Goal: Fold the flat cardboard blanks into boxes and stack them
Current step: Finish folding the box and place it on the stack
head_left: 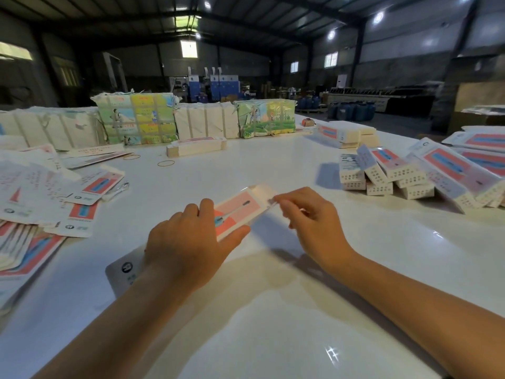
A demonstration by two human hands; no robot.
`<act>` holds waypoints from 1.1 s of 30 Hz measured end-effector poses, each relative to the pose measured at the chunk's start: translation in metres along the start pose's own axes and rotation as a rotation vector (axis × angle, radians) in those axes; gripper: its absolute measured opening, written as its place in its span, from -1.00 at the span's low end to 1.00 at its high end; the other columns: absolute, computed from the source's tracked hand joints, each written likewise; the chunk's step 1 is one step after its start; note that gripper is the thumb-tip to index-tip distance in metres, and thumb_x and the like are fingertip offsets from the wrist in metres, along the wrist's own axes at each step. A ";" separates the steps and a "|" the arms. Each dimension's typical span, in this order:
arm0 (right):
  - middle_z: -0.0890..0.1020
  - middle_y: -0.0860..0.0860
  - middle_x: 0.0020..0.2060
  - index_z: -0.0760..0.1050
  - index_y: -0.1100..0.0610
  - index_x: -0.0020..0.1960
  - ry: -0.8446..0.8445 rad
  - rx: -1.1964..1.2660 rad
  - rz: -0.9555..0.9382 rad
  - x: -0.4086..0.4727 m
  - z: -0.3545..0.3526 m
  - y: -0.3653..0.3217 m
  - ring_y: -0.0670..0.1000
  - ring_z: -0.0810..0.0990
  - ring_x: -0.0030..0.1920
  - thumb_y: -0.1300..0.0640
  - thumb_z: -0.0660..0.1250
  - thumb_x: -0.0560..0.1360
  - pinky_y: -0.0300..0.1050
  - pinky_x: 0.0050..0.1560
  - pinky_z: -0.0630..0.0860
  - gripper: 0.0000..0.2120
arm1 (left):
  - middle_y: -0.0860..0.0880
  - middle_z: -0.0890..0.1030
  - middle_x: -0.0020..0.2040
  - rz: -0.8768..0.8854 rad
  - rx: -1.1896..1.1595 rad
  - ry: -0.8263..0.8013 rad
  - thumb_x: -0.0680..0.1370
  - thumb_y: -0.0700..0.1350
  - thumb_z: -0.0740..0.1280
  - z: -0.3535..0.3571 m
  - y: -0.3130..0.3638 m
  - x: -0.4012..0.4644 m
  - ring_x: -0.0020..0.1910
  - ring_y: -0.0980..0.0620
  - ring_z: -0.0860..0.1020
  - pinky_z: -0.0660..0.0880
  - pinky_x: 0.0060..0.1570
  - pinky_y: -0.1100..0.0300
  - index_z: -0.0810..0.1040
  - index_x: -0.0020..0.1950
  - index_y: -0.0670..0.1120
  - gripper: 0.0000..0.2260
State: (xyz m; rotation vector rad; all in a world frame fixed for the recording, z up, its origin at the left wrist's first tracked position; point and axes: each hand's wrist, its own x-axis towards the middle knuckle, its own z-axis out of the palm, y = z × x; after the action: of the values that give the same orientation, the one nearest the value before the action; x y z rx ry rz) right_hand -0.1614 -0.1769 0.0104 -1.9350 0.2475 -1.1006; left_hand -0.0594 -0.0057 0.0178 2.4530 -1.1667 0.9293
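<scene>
While folded boxes (410,179) lie heaped at right, many blanks (49,192) wait flat at left, so much remains. One blank (240,209) sits mid-surface (273,310); the left hand (188,244) grips its near half, and the right hand (308,217) pinches its far flap.

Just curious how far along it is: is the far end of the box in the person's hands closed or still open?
Still open: the box has its far flap standing up untucked, while the right hand pinches a side tab.
</scene>
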 end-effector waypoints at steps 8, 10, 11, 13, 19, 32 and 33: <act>0.57 0.02 -0.21 0.50 0.08 0.28 -0.154 0.097 0.135 -0.010 0.010 -0.009 -0.15 0.48 -0.38 0.26 0.23 0.58 -0.34 -0.34 0.45 -0.70 | 0.01 0.53 -0.26 -0.043 0.022 0.003 0.33 0.47 -0.11 -0.001 0.006 0.000 -0.42 0.02 0.51 0.43 -0.51 0.24 0.42 -0.02 -0.05 -0.33; 0.57 0.01 -0.13 0.20 -0.05 0.46 -0.211 0.071 0.199 -0.009 0.011 -0.009 -0.13 0.51 -0.28 0.19 0.21 0.59 -0.32 -0.25 0.48 -0.52 | -0.02 0.53 -0.35 0.021 -0.003 0.011 0.35 0.42 -0.03 -0.002 0.007 -0.001 -0.53 0.01 0.48 0.37 -0.59 0.28 0.47 -0.10 -0.10 -0.37; 0.56 -0.02 -0.09 0.12 -0.10 0.48 -0.245 0.034 0.207 -0.008 0.012 -0.009 -0.13 0.52 -0.22 0.17 0.21 0.60 -0.34 -0.19 0.48 -0.48 | -0.03 0.53 -0.39 0.062 -0.001 0.021 0.36 0.39 0.03 -0.002 0.008 -0.001 -0.57 0.00 0.46 0.34 -0.61 0.30 0.49 -0.14 -0.12 -0.40; 0.55 -0.07 -0.03 0.24 -0.05 0.45 -0.257 -0.021 0.182 -0.008 0.013 -0.008 -0.11 0.53 -0.10 0.17 0.21 0.60 -0.36 -0.09 0.46 -0.55 | -0.06 0.53 -0.42 0.126 0.005 0.051 0.36 0.37 0.09 0.002 0.008 -0.002 -0.59 -0.01 0.44 0.32 -0.60 0.31 0.52 -0.16 -0.15 -0.41; 0.61 -0.14 -0.11 0.51 0.00 0.06 -0.121 0.048 0.105 -0.012 0.014 -0.006 -0.20 0.54 -0.17 0.25 0.27 0.54 -0.40 -0.15 0.45 -0.81 | -0.04 0.49 -0.43 0.110 -0.017 0.084 0.35 0.38 0.13 0.005 0.012 -0.002 -0.59 0.00 0.44 0.28 -0.58 0.33 0.47 -0.19 -0.14 -0.43; 0.48 0.00 -0.34 0.41 0.16 -0.20 -0.310 0.014 0.172 -0.005 0.006 -0.004 -0.02 0.41 -0.32 0.27 0.23 0.54 -0.12 -0.25 0.35 -0.86 | -0.02 0.52 -0.43 0.176 -0.029 0.072 0.34 0.39 0.08 0.003 0.009 -0.003 -0.60 0.01 0.46 0.34 -0.66 0.28 0.51 -0.20 -0.12 -0.42; 0.47 -0.04 -0.37 0.41 0.15 -0.20 -0.336 0.015 0.179 -0.004 0.005 -0.004 -0.05 0.38 -0.36 0.26 0.24 0.54 -0.15 -0.28 0.32 -0.85 | -0.01 0.53 -0.42 0.179 -0.018 0.054 0.34 0.39 0.08 0.003 0.009 -0.003 -0.60 0.01 0.46 0.35 -0.66 0.28 0.51 -0.19 -0.12 -0.42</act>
State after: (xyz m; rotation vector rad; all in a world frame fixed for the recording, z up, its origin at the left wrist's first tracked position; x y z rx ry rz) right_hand -0.1611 -0.1696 0.0093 -2.0043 0.2209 -0.6472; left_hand -0.0664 -0.0107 0.0136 2.3236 -1.3871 1.0228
